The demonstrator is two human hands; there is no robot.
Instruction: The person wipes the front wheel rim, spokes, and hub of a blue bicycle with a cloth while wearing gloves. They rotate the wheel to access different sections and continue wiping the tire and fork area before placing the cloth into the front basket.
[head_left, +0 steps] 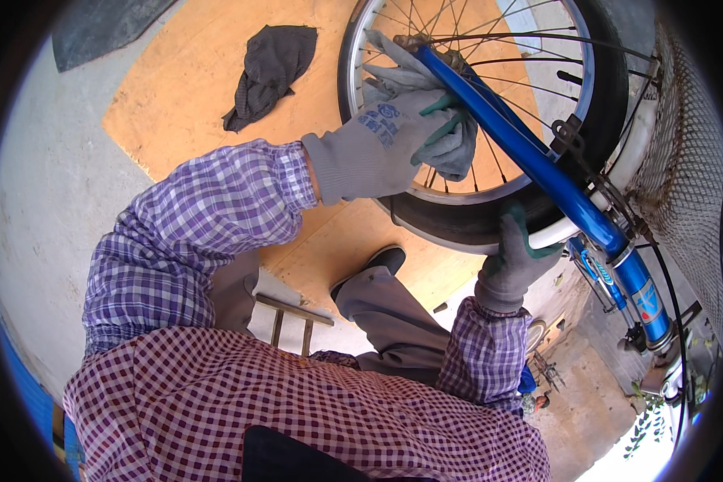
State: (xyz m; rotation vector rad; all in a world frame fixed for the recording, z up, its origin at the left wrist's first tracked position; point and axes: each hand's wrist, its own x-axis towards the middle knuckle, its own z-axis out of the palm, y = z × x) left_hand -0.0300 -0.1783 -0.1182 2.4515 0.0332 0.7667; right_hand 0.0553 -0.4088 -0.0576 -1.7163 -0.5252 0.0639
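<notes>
My left hand, in a grey knit glove with green-coated fingers, is closed round a bunched grey cloth. It presses the cloth near the spokes, beside the blue fork of a bicycle. One end of the cloth reaches up toward the hub. My right hand, gloved alike, grips the lower rim side of the bicycle wheel. Its thumb lies on the black tyre, and the other fingers are by the white mudguard, partly hidden.
A dark crumpled rag lies on the orange-brown board at the far left. Wire mesh stands close on the right, behind black cables. Below my arms are a small low stool and my shoe.
</notes>
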